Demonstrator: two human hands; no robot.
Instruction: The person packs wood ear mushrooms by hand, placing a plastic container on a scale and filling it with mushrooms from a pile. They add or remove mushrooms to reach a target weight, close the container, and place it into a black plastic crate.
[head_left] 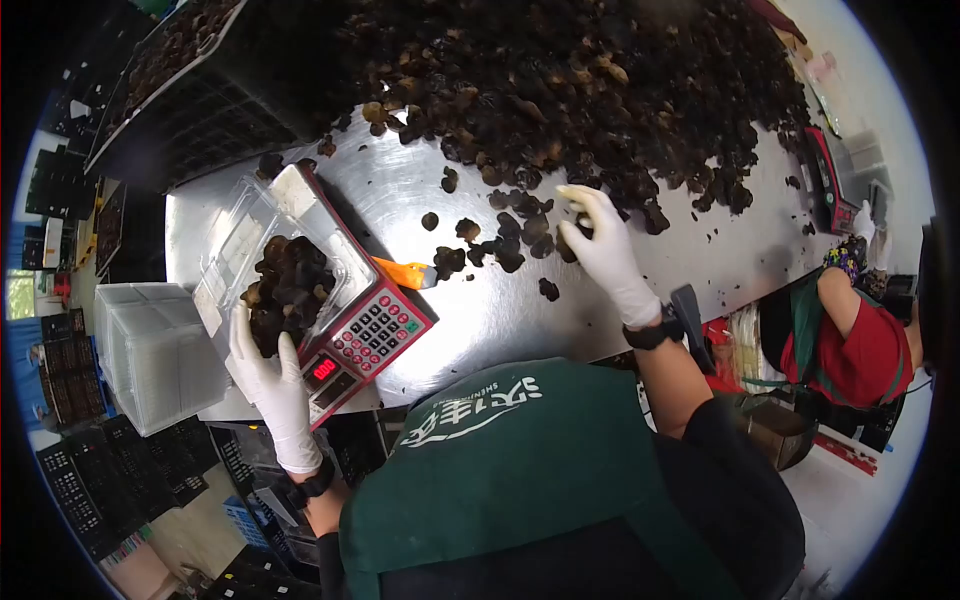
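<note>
Both hands wear white gloves. At the left, my left hand (265, 375) is curled round the near end of a clear plastic box (350, 262), thumb and fingers on either side of a heap of dark, wrinkled wood ear mushrooms (288, 285). Box and heap are over a red-and-white digital scale (372, 335), whose red display looks like 0.00. My right hand (608, 250) is over the metal table beside scattered mushrooms (510, 235), its thumb and forefinger apart. I see nothing held in it; its other fingers are partly hidden.
A large mushroom pile (560, 90) covers the table's far side. An orange-handled tool (405, 272) lies against the scale. Stacked clear boxes (155, 350) stand at left, a black crate (225, 110) behind. Another person (865, 340) is at right near a second scale (825, 180).
</note>
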